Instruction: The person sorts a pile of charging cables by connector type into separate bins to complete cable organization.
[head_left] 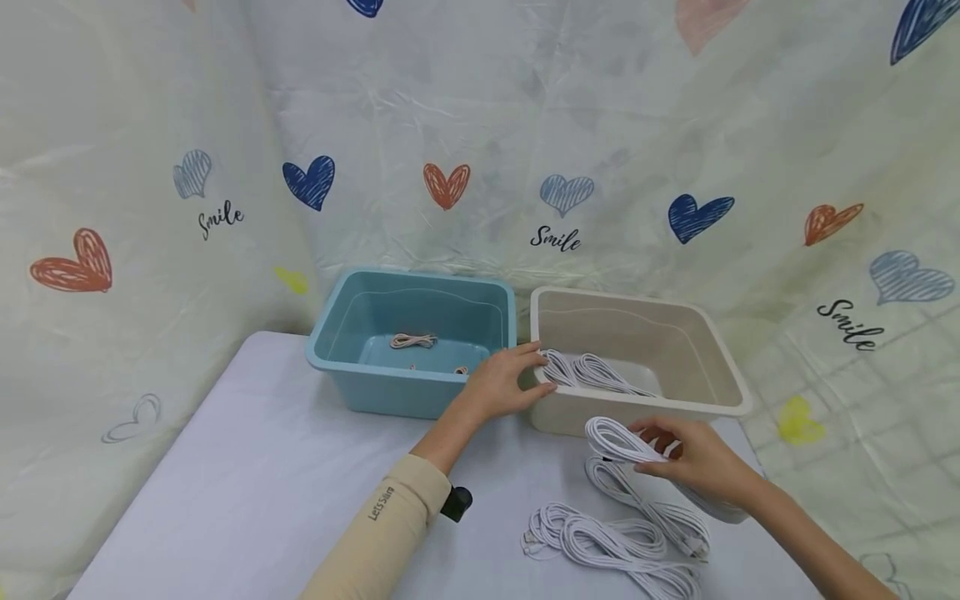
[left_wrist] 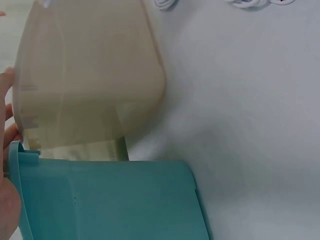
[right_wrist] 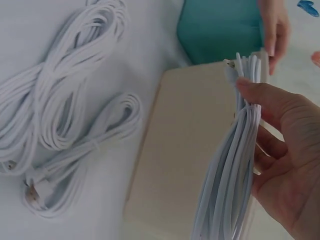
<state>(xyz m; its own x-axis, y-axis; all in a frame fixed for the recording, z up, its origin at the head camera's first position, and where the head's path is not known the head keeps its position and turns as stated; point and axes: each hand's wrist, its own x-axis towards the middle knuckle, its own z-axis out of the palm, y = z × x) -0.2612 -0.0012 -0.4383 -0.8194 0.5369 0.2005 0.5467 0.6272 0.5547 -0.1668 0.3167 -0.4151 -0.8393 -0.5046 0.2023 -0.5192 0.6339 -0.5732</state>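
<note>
My right hand (head_left: 654,450) pinches a coiled white cable (head_left: 618,439) just in front of the beige bin (head_left: 720,367), a little above the table. In the right wrist view the thumb presses this coiled cable (right_wrist: 230,175) against the fingers (right_wrist: 280,170). My left hand (head_left: 528,371) rests on the beige bin's near left corner with fingers fairly straight, between it and the blue bin (head_left: 375,392). Two white coils (head_left: 592,371) lie inside the beige bin. A few pinkish cables (head_left: 412,340) lie in the blue bin.
More white cable coils (head_left: 615,542) lie on the white table (head_left: 262,483) near its front right, seen also as loose coils (right_wrist: 65,100) in the right wrist view. A heart-print sheet (head_left: 562,167) hangs behind and beside the table.
</note>
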